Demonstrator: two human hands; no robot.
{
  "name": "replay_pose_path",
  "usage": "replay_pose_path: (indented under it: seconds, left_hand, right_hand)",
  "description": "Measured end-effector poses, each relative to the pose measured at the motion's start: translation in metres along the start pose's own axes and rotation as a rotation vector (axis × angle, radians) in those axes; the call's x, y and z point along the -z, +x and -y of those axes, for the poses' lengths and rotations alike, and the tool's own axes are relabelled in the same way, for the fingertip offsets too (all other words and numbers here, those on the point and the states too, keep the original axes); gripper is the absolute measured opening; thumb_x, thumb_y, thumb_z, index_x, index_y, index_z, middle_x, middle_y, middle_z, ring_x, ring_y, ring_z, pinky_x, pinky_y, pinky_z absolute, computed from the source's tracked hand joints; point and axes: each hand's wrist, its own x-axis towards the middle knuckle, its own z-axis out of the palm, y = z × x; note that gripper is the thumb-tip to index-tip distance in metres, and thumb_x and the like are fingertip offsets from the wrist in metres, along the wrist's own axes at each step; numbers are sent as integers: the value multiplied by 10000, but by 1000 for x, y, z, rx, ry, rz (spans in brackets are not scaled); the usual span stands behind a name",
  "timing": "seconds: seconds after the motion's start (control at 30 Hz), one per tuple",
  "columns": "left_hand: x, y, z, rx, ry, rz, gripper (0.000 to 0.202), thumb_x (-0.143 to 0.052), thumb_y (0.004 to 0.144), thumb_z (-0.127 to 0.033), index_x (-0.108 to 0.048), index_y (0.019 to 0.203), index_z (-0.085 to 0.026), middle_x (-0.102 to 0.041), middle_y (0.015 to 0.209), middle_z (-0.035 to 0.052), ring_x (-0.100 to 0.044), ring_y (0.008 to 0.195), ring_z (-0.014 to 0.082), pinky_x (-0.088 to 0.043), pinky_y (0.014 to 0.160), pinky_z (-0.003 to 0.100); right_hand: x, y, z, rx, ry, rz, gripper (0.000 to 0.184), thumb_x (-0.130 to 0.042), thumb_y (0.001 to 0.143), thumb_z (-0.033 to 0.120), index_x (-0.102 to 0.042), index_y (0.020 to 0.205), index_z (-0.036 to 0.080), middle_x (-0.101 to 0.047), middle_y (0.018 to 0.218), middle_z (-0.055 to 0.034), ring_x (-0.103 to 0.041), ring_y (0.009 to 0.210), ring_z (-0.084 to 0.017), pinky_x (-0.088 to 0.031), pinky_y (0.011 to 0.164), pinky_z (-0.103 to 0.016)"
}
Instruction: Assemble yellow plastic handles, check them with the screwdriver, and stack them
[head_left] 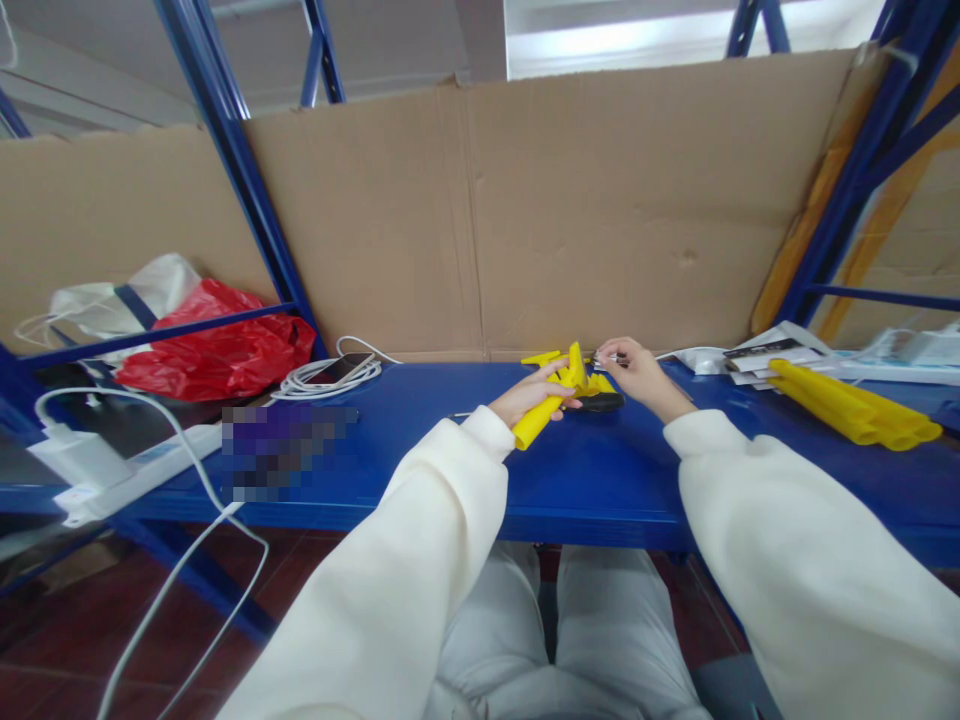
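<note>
cream sleeves (pixel 405 560) and pale trousers (pixel 615 620) sit closest; beyond them the left hand (pixel 526 396) is wrapped around a yellow tube (pixel 529 428), over the blue tabletop (pixel 600 485). the tube looks light and probably hollow, smooth enough to slip a little; gripping it around the barrel seems right, gently, in case the wall dents. just right of its far end is the right hand (pixel 636 370), fingers bent and drawn together; i cannot tell whether they pinch anything. yellow pieces (pixel 600 384) and a black object (pixel 604 402) are close by. farther right rest yellow rolls (pixel 855 405); off left, a coiled white cable (pixel 330 379) and a red bag (pixel 217 340); behind, cardboard (pixel 600 210).
</note>
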Motion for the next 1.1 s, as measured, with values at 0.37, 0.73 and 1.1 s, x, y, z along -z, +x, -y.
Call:
replay_pose_path:
  seconds: [0.37, 0.73, 1.1]
  left_hand:
    - [1, 3, 3, -29, 57, 22, 740, -599, 799, -29, -433, 1488, -243, -630, 1258, 131, -732, 718, 139, -435, 447, 170]
    - [0, 1, 4, -45, 58, 44, 696, -623, 801, -29, -468, 1438, -260, -634, 1205, 104, -730, 713, 141, -438, 444, 165]
    - [1, 0, 4, -32, 114, 32, 725, -603, 795, -32, -408, 1464, -234, -611, 870, 4, -624, 553, 93, -409, 430, 164]
  right_hand:
    - [-14, -3, 11, 88, 130, 56, 218, -619, 849, 421, -599, 743, 231, -677, 971, -89, -620, 1012, -263, -478, 923, -458]
    - [-13, -5, 15, 104, 129, 40, 244, -611, 864, 457, -606, 750, 242, -680, 945, -82, -625, 984, -264, -477, 926, -456]
    - [-17, -6, 12, 88, 117, 34, 244, -617, 860, 457, -595, 753, 239, -662, 949, -81, -617, 989, -264, -479, 916, -449]
